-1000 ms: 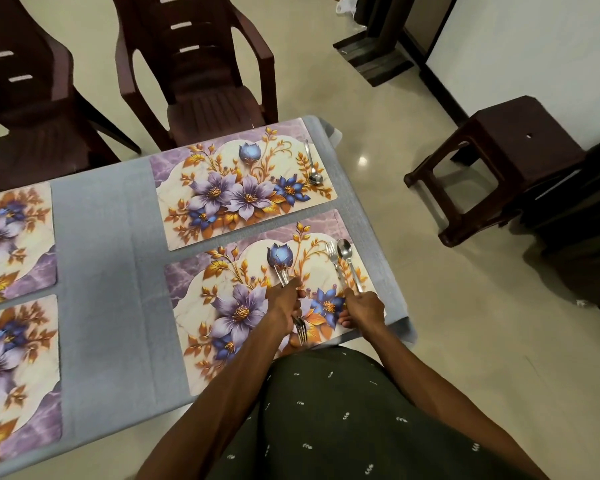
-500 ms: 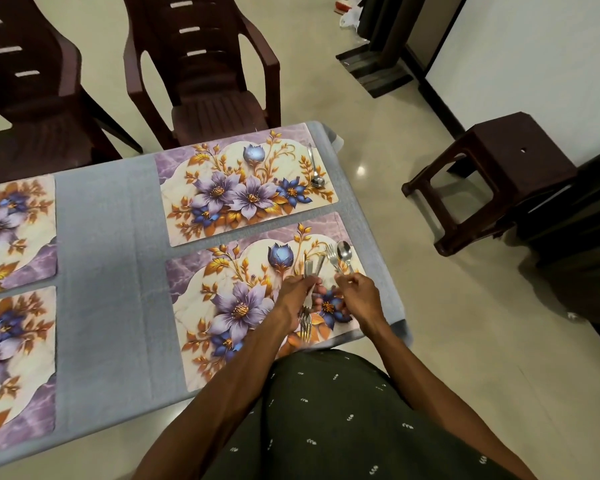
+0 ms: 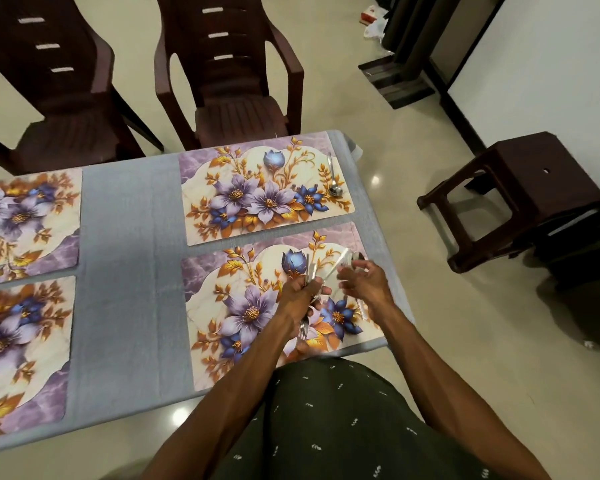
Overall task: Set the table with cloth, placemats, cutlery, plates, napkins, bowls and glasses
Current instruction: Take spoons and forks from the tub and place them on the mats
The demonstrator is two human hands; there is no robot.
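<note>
A grey tablecloth (image 3: 129, 271) covers the table and carries several floral placemats. Over the near right placemat (image 3: 222, 306) my left hand (image 3: 298, 299) is shut on a bundle of cutlery (image 3: 309, 268); fork tines stick out below the fist. My right hand (image 3: 364, 282) is right beside it, its thumb and fingers pinching a blurred silver piece (image 3: 338, 263) that angles out of the bundle. One spoon (image 3: 356, 259) lies along this mat's right edge, partly under my right hand. Another spoon (image 3: 334, 181) lies on the far right placemat (image 3: 257, 188).
Two more placemats (image 3: 25, 220) (image 3: 21, 348) lie at the left. Two dark brown plastic chairs (image 3: 229, 81) (image 3: 49, 98) stand behind the table's far edge. A brown stool (image 3: 513, 188) stands on the floor to the right, with dark furniture beside it.
My right hand has left the spoon it laid on the near mat and come to the bundle, drawing one piece out. My left hand has lifted the bundle slightly.
</note>
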